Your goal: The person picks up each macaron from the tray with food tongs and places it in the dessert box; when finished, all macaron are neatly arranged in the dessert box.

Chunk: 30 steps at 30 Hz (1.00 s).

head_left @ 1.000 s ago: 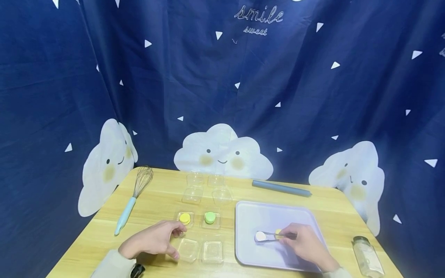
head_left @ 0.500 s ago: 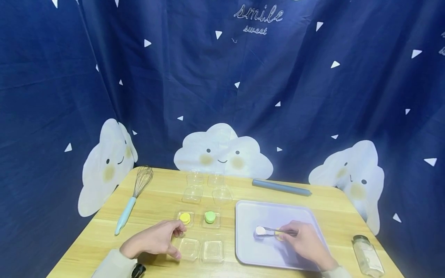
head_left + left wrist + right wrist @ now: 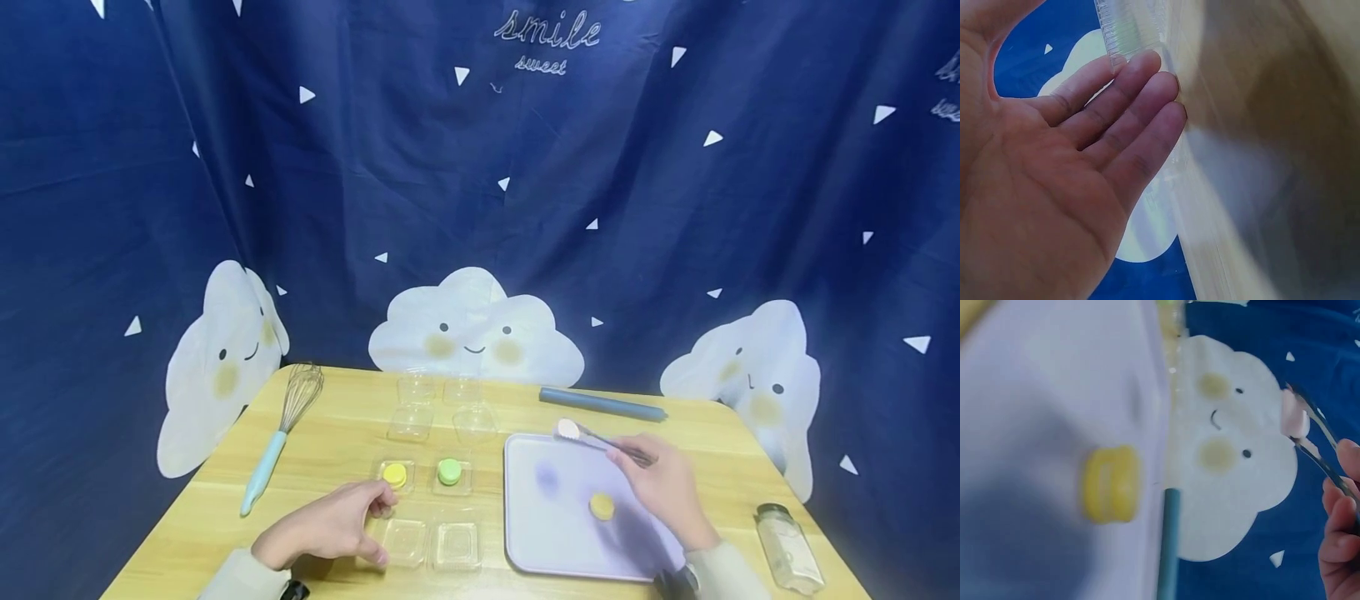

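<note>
My right hand [image 3: 667,487] pinches metal tongs [image 3: 618,450], raised above the lilac tray [image 3: 555,550]. Between the tongs' tips is a pale pink macaron [image 3: 1294,414]. A yellow macaron [image 3: 602,506] stays on the tray. My left hand [image 3: 330,525] lies at the left of a clear plastic box [image 3: 406,543], thumb and fingers spread; in the left wrist view its fingers [image 3: 1141,119] are nearly straight, with the fingertips by clear plastic. Whether they touch it I cannot tell. Behind, one clear box holds a yellow macaron [image 3: 394,475], another a green macaron [image 3: 449,472].
Another clear box [image 3: 456,546] stands right of the first. Several clear lids [image 3: 411,422] lie farther back. A whisk [image 3: 281,433] is at the left, a grey-blue rod [image 3: 602,404] behind the tray, and a dark-capped jar [image 3: 789,550] at the right.
The right hand has lifted the tongs and pink macaron up and away from the tray, uncovering the yellow macaron there. The left hand has stayed nearly still. The head view has shifted slightly.
</note>
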Each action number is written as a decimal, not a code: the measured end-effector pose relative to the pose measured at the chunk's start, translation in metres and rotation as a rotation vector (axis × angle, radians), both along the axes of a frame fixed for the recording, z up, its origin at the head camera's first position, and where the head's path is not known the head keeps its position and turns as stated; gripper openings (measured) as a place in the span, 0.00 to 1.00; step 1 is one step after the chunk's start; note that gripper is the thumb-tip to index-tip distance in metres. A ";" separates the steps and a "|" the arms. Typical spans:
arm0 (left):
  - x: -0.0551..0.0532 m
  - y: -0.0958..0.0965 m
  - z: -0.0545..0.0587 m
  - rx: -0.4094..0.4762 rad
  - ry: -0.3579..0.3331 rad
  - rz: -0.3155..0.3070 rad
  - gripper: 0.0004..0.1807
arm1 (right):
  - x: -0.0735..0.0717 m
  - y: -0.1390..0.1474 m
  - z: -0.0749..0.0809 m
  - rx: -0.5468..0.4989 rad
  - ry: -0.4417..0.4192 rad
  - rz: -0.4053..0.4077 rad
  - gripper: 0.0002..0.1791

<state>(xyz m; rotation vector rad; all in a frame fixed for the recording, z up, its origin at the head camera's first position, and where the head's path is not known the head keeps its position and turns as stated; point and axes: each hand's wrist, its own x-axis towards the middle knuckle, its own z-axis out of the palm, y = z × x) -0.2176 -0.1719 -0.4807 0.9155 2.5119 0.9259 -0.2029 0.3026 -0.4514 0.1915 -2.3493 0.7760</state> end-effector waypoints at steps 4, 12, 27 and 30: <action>0.002 -0.001 0.000 0.005 -0.002 0.003 0.35 | -0.011 -0.011 0.015 0.008 0.076 0.035 0.11; 0.003 -0.001 0.001 -0.003 -0.001 0.008 0.35 | -0.027 -0.046 0.041 0.008 0.185 0.241 0.11; -0.001 0.000 -0.001 -0.016 -0.005 0.009 0.35 | -0.044 -0.121 0.044 0.097 0.218 0.507 0.10; -0.001 0.000 -0.001 -0.015 0.001 0.011 0.34 | -0.044 -0.136 0.037 0.117 0.200 0.578 0.10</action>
